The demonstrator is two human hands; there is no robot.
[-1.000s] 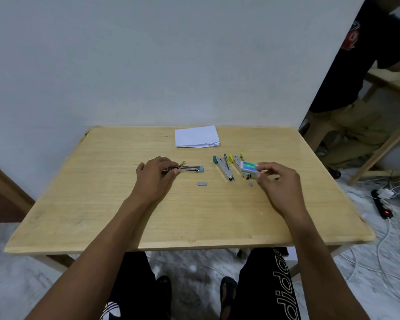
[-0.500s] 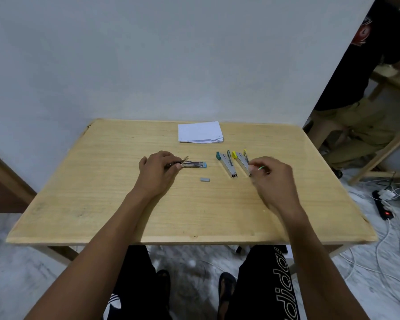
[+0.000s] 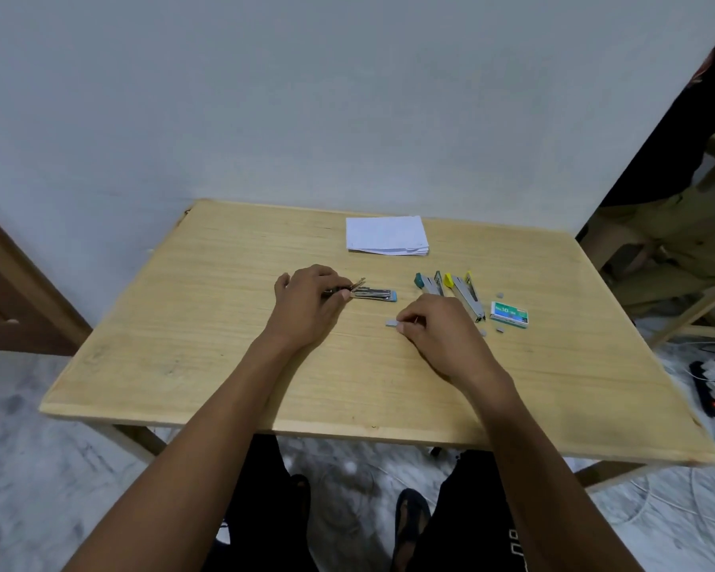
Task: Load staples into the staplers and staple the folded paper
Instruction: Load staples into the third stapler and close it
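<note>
My left hand [image 3: 306,303] grips the rear end of a blue stapler [image 3: 374,294] that lies opened on the wooden table [image 3: 223,365]. My right hand [image 3: 434,328] has its fingertips at a small grey strip of staples [image 3: 392,322] on the table, pinching it. A green stapler [image 3: 428,282] and a yellow stapler [image 3: 465,293] lie open side by side to the right. A green and white staple box [image 3: 508,315] sits beside them, with loose staple strips [image 3: 500,330] around it. The folded white paper [image 3: 386,235] lies at the far side.
A white wall stands directly behind the table. At the right a person [image 3: 677,200] sits at another wooden table. A black power strip [image 3: 708,390] and cables lie on the floor at the right. A brown door frame [image 3: 13,291] is at the left.
My right hand has let go of the staple box, which now lies right of the staplers, and moved left to the staple strip. My left hand stays on the blue stapler.
</note>
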